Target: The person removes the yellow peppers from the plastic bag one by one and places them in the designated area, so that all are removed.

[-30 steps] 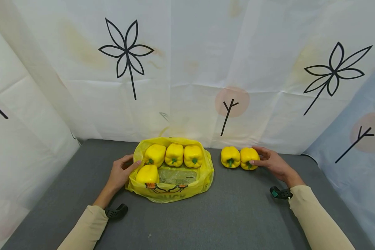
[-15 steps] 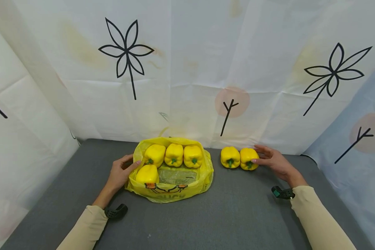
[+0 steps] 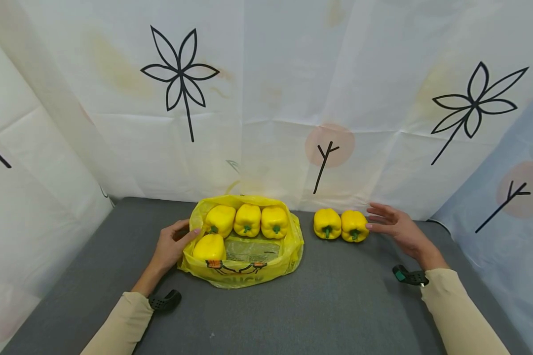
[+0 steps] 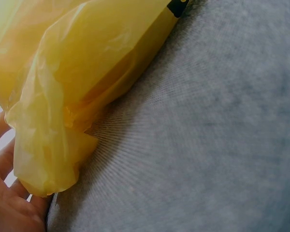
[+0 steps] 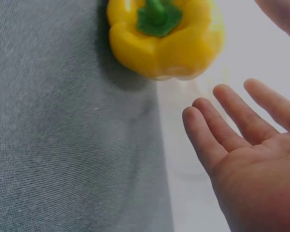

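Note:
A yellow plastic bag (image 3: 240, 280) stands with its mouth wide and its rim folded outward. Inside are several yellow bell peppers: three in a back row, such as the middle one (image 3: 247, 219), and one at front left (image 3: 209, 247). My left hand (image 3: 169, 246) holds the bag's left edge, thumb over the rim and fingers outside; the left wrist view shows the fingers partly behind the plastic (image 4: 48, 154). Right of the bag, two yellow bell peppers sit side by side, the left one (image 3: 326, 223) and the right one (image 3: 354, 226). Beside the latter, my right hand (image 3: 399, 229) has its fingers extended, holding nothing.
Everything rests on a dark grey table (image 3: 293, 315). A white cloth backdrop (image 3: 275, 98) with printed flowers rises right behind the peppers and bag, and cloth also hangs at both sides.
My right hand has let go of the right-hand bell pepper and moved off to the right, its fingers spreading. The left hand and the bag have stayed put.

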### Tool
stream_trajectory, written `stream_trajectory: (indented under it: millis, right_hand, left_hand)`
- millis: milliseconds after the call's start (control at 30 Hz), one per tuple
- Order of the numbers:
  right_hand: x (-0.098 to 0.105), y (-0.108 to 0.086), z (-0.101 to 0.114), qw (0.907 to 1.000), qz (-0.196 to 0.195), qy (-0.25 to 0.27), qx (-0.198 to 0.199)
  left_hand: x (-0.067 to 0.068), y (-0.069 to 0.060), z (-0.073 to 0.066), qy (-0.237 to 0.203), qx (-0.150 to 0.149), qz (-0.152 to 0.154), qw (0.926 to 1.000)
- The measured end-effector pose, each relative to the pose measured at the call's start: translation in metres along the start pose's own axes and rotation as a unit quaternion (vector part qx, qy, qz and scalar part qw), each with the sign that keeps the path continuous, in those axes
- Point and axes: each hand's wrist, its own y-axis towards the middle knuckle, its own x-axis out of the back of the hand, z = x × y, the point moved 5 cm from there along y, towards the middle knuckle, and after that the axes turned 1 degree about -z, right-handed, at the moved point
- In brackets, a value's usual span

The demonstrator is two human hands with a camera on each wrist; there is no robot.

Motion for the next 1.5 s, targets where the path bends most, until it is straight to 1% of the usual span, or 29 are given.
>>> stream_trajectory:
  millis: [167,367,467,567,667,767,900,1000,1267,1500]
  right_hand:
    - [0.003,-0.008,0.007,0.9998,-0.014,-0.005,0.013]
    - [0.001,-0.015,0.015,0.9990,-0.011,-0.022,0.036]
    - [-0.002,-0.019,0.020,0.9986,-0.010,-0.019,0.048]
    - [-0.008,-0.022,0.027,0.9976,-0.008,-0.011,0.068]
    - [-0.015,-0.023,0.034,0.9959,-0.004,-0.009,0.090]
    - [-0.023,-0.023,0.040,0.9945,0.001,-0.007,0.104]
    - [-0.033,-0.022,0.047,0.9942,0.012,-0.001,0.107]
    - [-0.040,-0.022,0.051,0.9946,0.022,0.004,0.101]
    - [-0.061,-0.019,0.057,0.9941,0.062,0.022,0.086]
    - [-0.077,-0.016,0.065,0.9917,0.085,0.002,0.096]
  left_hand:
    - [-0.001,0.000,0.000,0.000,0.001,0.000,1.0000]
    - [0.000,0.000,0.000,-0.003,-0.002,-0.001,1.0000]
    - [0.000,0.000,0.000,-0.002,-0.005,0.000,1.0000]
    - [0.000,0.000,0.000,-0.005,-0.006,0.001,1.0000]
    - [0.000,0.000,0.000,-0.010,-0.006,0.001,0.9999]
    - [0.000,0.000,-0.001,-0.010,-0.005,0.000,0.9999]
    - [-0.001,-0.001,-0.002,-0.006,-0.008,0.000,1.0000]
    - [-0.001,-0.002,-0.003,-0.006,-0.010,0.001,0.9999]
    - [-0.001,-0.002,-0.005,-0.003,-0.006,0.000,1.0000]
    - [-0.001,-0.001,-0.004,-0.002,-0.016,0.000,0.9999]
